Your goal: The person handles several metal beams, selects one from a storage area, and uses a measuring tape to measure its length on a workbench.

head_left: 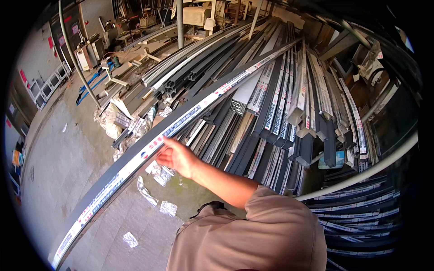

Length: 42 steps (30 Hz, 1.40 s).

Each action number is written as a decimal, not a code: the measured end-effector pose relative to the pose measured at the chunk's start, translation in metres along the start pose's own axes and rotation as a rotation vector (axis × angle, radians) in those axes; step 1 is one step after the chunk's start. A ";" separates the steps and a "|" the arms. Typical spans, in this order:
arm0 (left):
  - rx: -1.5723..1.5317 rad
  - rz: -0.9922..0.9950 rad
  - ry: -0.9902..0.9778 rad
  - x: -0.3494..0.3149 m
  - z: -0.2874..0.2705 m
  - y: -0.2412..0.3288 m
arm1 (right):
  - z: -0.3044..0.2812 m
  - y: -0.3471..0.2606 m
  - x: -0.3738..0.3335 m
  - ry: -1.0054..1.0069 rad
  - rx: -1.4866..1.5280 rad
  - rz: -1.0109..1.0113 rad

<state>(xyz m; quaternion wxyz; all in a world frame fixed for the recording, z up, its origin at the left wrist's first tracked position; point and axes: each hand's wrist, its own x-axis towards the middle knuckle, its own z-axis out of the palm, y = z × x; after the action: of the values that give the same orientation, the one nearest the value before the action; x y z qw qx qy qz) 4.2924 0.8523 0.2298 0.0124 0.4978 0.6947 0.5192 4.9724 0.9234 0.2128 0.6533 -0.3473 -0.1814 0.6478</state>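
Tan cloth is covering the person's shoulder in a short sleeve, and the bare forearm below it is reaching leftward and ahead. At its end the right hand is clasping a long, straight dark grey profile with a printed white film strip, its thumb lying on the printed face and its fingers curling by the lower edge; the left hand is not showing. That profile is running just beyond the right hand, its long axis slanting from lower left to upper right, roughly crosswise to the forearm. Crumpled silvery film scraps are lying below it on the grey paved floor. Farther off, its upper end is crossing over a large pile of grey, black and white profiles; whether they are touching, I cannot tell.
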 end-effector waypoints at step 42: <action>-1.200 -0.737 -0.425 -0.015 -0.034 -0.127 | 0.334 0.264 -0.001 -0.949 0.036 -0.192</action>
<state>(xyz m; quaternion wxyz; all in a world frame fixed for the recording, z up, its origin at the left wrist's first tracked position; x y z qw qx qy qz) 4.1957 0.8218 0.1447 0.5908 0.2293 0.3961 0.6644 4.5528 0.9741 0.2625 0.5611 0.0160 -0.4795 0.6745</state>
